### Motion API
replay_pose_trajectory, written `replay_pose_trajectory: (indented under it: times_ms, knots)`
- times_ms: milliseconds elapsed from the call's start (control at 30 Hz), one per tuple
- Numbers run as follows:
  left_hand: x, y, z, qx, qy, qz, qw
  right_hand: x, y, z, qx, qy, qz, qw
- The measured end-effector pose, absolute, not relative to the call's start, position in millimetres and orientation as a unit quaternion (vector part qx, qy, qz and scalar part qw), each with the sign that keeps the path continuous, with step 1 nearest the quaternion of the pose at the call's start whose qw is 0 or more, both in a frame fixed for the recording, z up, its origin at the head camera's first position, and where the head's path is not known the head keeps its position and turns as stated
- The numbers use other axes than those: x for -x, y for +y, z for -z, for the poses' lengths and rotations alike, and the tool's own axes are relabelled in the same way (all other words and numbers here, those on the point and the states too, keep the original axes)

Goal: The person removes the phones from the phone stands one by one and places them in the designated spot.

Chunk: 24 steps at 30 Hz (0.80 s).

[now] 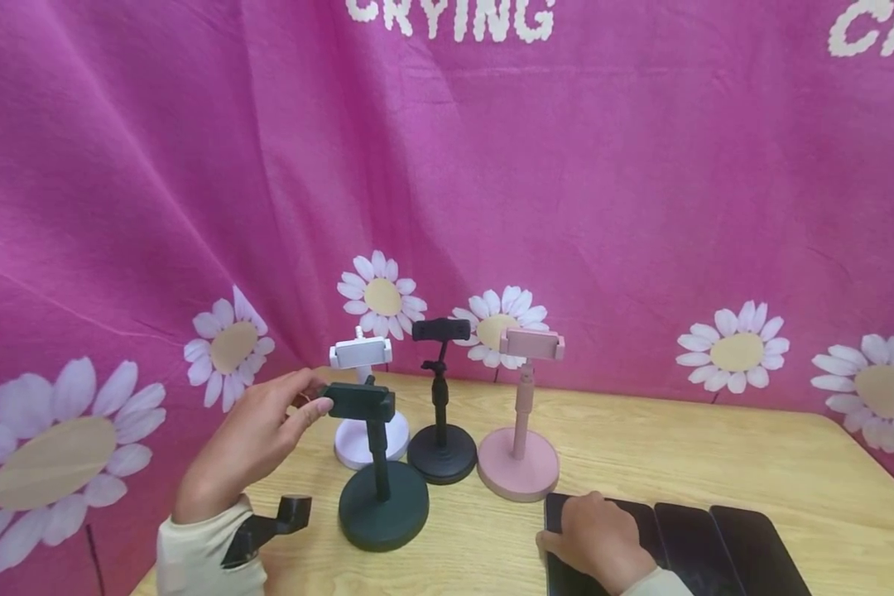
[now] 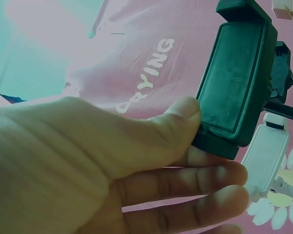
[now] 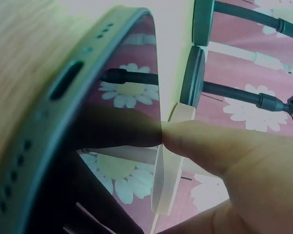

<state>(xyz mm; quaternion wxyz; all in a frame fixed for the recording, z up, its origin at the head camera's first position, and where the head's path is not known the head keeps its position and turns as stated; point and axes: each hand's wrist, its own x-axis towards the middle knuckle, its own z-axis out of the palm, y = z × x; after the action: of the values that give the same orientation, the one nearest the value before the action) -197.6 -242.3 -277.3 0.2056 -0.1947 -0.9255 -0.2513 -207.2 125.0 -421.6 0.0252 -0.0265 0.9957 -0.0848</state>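
My left hand (image 1: 257, 426) pinches the left end of the clamp on a dark green phone stand (image 1: 382, 507), thumb on the clamp's front face. In the left wrist view the green clamp (image 2: 234, 80) is tilted, with the thumb at its lower end. My right hand (image 1: 599, 538) rests on the leftmost of several black phones lying side by side. In the right wrist view that phone (image 3: 136, 53) shows its glossy screen and charging port, and the right thumb (image 3: 200, 141) touches its edge. The right hand's other fingertips are hidden.
Behind the green stand are a white stand (image 1: 358, 443), a black stand (image 1: 442, 455) and a pink stand (image 1: 517, 468). More black phones (image 1: 756, 542) lie to the right of the right hand. A pink cloth (image 1: 603, 207) with daisies hangs behind the wooden table (image 1: 685, 414).
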Motion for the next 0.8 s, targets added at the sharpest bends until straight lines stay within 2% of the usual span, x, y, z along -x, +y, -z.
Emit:
replay_pose_trajectory:
  times_ms: [267, 400, 633, 800]
  knots:
    - [194, -238, 275, 0.184, -0.928, 0.260, 0.194, 208, 134, 421, 0.022, 0.993, 0.113, 0.036]
    - [192, -230, 275, 0.195, -0.916, 0.267, 0.227, 208, 145, 408, 0.020, 0.991, 0.121, 0.048]
    - [179, -201, 271, 0.217, -0.874, 0.251, 0.356, 196, 165, 359, 0.038, 0.988, 0.144, -0.040]
    - [170, -172, 274, 0.248, -0.859, 0.237, 0.380, 178, 172, 332, 0.040, 0.980, 0.164, -0.106]
